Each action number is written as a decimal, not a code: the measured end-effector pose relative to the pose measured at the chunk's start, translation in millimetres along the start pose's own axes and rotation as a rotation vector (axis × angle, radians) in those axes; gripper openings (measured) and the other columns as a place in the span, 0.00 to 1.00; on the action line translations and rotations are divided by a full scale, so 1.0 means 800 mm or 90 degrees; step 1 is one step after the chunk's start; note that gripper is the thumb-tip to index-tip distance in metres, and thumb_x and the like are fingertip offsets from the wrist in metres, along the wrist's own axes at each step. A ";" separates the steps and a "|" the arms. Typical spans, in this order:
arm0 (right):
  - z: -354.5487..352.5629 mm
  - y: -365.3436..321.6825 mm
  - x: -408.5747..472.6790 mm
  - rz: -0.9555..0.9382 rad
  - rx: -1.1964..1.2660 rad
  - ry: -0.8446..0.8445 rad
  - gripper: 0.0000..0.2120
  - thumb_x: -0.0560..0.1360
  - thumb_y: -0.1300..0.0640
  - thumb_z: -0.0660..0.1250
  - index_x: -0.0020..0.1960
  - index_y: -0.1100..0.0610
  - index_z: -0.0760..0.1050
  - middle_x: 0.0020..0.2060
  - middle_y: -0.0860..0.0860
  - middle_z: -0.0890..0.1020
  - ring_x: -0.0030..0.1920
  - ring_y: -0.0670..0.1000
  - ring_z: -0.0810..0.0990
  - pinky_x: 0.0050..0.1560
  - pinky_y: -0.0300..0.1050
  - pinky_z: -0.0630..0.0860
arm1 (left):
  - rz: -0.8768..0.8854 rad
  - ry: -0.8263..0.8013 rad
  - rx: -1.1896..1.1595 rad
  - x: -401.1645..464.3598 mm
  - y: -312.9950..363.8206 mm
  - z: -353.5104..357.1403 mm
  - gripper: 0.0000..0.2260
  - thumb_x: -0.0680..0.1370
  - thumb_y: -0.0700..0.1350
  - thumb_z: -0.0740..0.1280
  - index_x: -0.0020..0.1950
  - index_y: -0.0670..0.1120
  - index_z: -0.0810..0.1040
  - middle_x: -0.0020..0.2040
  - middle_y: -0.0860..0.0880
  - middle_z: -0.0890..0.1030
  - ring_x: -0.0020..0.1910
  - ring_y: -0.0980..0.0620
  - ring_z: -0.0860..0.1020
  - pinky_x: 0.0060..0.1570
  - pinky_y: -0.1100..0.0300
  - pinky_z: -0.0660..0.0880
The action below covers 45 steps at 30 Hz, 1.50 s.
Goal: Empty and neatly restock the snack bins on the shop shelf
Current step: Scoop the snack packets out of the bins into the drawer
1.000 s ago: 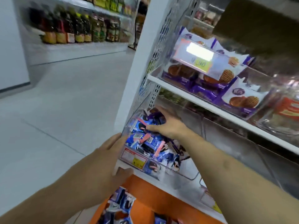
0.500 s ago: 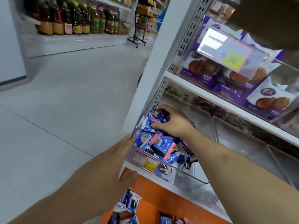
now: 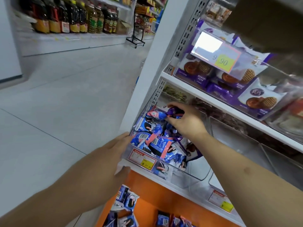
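A clear plastic snack bin [image 3: 195, 173] sits at the left end of the white middle shelf [image 3: 185, 188], tilted forward, with a red and yellow price tag [image 3: 142, 159] on its front. Blue and pink snack packets [image 3: 152, 140] are piled in its left half. My left hand [image 3: 113, 154] grips the bin's front left corner, fingers on the side wall and thumb under the front. My right hand [image 3: 185, 120] reaches into the bin from above and holds a purple packet [image 3: 173, 111] at the back of the pile.
An orange bin [image 3: 147, 208] below holds more blue packets [image 3: 126, 199]. More clear bins [image 3: 246, 145] stand to the right. The upper shelf [image 3: 229, 105] carries purple waffle-biscuit packs [image 3: 259, 99] behind a 9.90 tag [image 3: 221, 60]. Open grey floor [image 3: 65, 95] lies left, with bottle shelves [image 3: 73, 18] beyond.
My right hand has lifted slightly at the back of the pile and now has a purple packet in its fingers. My left hand stays on the bin's corner. The camera moved closer.
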State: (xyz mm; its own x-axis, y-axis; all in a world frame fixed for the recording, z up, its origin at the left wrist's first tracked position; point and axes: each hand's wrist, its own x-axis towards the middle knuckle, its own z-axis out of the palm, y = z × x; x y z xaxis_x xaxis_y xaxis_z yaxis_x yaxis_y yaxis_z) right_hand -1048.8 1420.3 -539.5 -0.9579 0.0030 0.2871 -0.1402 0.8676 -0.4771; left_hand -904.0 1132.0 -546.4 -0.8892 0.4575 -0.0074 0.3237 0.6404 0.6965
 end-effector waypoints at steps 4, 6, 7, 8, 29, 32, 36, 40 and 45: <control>-0.026 -0.016 -0.027 -0.016 0.015 0.031 0.21 0.73 0.54 0.80 0.63 0.41 0.82 0.51 0.39 0.85 0.50 0.36 0.82 0.54 0.31 0.79 | 0.004 0.090 0.036 -0.001 -0.015 0.013 0.32 0.84 0.57 0.61 0.82 0.67 0.45 0.77 0.73 0.48 0.72 0.72 0.55 0.69 0.72 0.53; -0.036 -0.024 -0.048 -0.001 0.063 0.021 0.21 0.73 0.55 0.80 0.63 0.40 0.82 0.52 0.38 0.86 0.51 0.36 0.83 0.55 0.35 0.80 | 0.014 0.134 0.019 0.000 -0.013 0.018 0.29 0.84 0.56 0.62 0.81 0.66 0.53 0.77 0.72 0.57 0.68 0.73 0.57 0.62 0.80 0.54; -0.040 -0.030 -0.061 -0.003 0.089 0.018 0.22 0.72 0.57 0.80 0.63 0.41 0.83 0.52 0.38 0.87 0.51 0.36 0.84 0.56 0.38 0.81 | 0.013 0.141 -0.002 0.000 -0.008 0.019 0.28 0.83 0.56 0.64 0.80 0.66 0.57 0.75 0.71 0.61 0.66 0.73 0.60 0.57 0.83 0.57; -0.045 -0.037 -0.076 -0.008 0.111 0.020 0.22 0.72 0.59 0.80 0.61 0.42 0.83 0.53 0.39 0.87 0.52 0.37 0.85 0.57 0.40 0.82 | 0.011 0.148 -0.027 0.001 -0.004 0.021 0.26 0.82 0.56 0.65 0.79 0.66 0.60 0.73 0.70 0.65 0.62 0.72 0.65 0.53 0.82 0.61; -0.110 0.090 -0.434 0.307 0.292 -0.096 0.21 0.68 0.61 0.84 0.58 0.47 0.85 0.49 0.44 0.88 0.48 0.43 0.86 0.52 0.34 0.79 | 0.043 -0.115 -0.002 -0.039 0.099 0.175 0.15 0.79 0.61 0.70 0.65 0.66 0.78 0.57 0.59 0.82 0.40 0.64 0.81 0.41 0.69 0.73; -0.088 0.128 -0.453 0.348 0.308 -0.104 0.21 0.69 0.60 0.84 0.59 0.47 0.84 0.46 0.43 0.88 0.46 0.45 0.86 0.51 0.39 0.81 | 0.037 -0.164 0.047 -0.042 0.110 0.224 0.15 0.81 0.58 0.69 0.68 0.61 0.78 0.56 0.60 0.81 0.39 0.68 0.76 0.38 0.74 0.70; -0.053 0.169 -0.463 0.416 0.386 -0.104 0.21 0.72 0.59 0.82 0.63 0.49 0.82 0.46 0.56 0.86 0.41 0.50 0.83 0.45 0.43 0.78 | -0.021 -0.213 0.040 -0.038 0.106 0.287 0.16 0.84 0.56 0.65 0.73 0.60 0.73 0.61 0.52 0.82 0.36 0.59 0.80 0.41 0.56 0.79; -0.037 0.199 -0.462 0.400 0.416 -0.140 0.23 0.71 0.62 0.81 0.63 0.49 0.82 0.53 0.44 0.86 0.47 0.42 0.85 0.47 0.35 0.80 | -0.059 -0.241 0.027 -0.028 0.092 0.351 0.21 0.85 0.55 0.62 0.79 0.60 0.65 0.75 0.52 0.73 0.59 0.49 0.81 0.59 0.51 0.79; -0.053 0.248 -0.479 0.384 0.278 -0.164 0.22 0.73 0.55 0.80 0.65 0.44 0.81 0.56 0.39 0.84 0.55 0.41 0.83 0.60 0.38 0.78 | -0.030 -0.313 0.004 -0.013 0.080 0.405 0.30 0.85 0.59 0.59 0.84 0.63 0.49 0.84 0.55 0.55 0.79 0.51 0.64 0.76 0.55 0.65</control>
State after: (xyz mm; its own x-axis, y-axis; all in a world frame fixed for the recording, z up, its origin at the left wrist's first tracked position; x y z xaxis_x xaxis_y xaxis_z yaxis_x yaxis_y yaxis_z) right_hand -698.8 1612.5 -708.9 -0.9205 0.2497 -0.3006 0.3873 0.4794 -0.7875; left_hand -769.3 1368.3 -733.9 -0.6455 0.6638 -0.3779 0.2898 0.6706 0.6829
